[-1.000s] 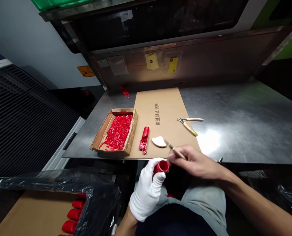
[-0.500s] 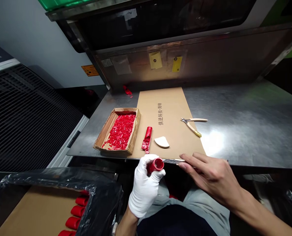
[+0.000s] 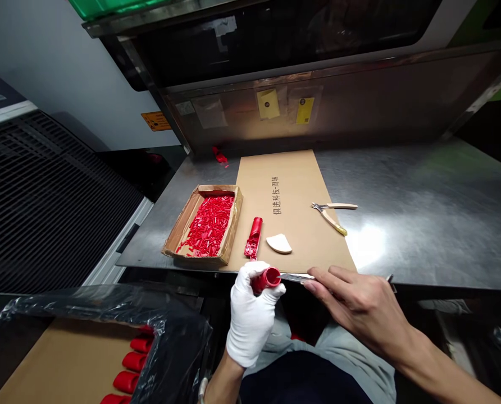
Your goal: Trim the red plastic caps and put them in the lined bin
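Observation:
In a white glove, my left hand (image 3: 250, 320) is closed around a red plastic tube-shaped part (image 3: 269, 279), its round open end facing up toward me. My bare right hand (image 3: 355, 300) grips a thin knife (image 3: 295, 277), the handle mostly hidden in the fingers. The blade tip meets the rim of the tube, or lies very close to it. Just beyond my left hand, a second red plastic part (image 3: 254, 235) lies on the cardboard sheet (image 3: 292, 185). Beside it rests a white wedge-shaped piece (image 3: 279, 243).
A cardboard tray (image 3: 231, 235) of small red scraps stands left on the metal table (image 3: 423, 213). Cream-handled nippers (image 3: 335, 212) lie to the right. Red scraps (image 3: 219, 156) sit at the back. Lower left, a box lined with black plastic (image 3: 178, 320) holds several red parts (image 3: 126, 381).
My left hand has tilted the red tube slightly, and the knife blade has shifted a little at its rim. The view has moved slightly; the table items lie unchanged.

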`<state>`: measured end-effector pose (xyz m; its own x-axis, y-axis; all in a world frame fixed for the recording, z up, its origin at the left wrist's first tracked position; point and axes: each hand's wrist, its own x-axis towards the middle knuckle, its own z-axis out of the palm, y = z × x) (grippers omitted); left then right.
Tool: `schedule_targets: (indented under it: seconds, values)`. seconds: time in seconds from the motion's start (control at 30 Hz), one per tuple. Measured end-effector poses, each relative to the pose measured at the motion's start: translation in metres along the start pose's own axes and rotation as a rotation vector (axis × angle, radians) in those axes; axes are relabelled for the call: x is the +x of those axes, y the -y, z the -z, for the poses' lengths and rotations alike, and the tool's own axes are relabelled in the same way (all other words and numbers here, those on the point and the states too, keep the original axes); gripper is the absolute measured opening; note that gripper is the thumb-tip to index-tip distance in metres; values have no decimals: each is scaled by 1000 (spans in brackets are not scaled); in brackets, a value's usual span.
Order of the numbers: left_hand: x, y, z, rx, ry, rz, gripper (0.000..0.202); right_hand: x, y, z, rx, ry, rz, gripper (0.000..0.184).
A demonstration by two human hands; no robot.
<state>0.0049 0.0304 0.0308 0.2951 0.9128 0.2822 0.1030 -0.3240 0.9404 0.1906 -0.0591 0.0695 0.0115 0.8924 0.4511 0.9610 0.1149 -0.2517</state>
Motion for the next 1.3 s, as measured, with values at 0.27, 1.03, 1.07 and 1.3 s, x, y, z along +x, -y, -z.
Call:
schedule_targets:
  seconds: [0.27, 1.03, 1.07, 1.3]
  values:
    - [2, -3, 4, 24, 13, -8, 20, 2, -1, -1, -28, -53, 6, 27]
    - [-2, -2, -9, 161, -223, 39, 25, -5, 6, -15, 79, 5, -93, 26]
    - [-2, -1, -10, 164, -230, 39, 25, -6, 6, -15, 85, 12, -100, 26]
    - [-3, 3, -15, 214, -317, 18, 23, -11, 12, -25, 206, 35, -172, 25]
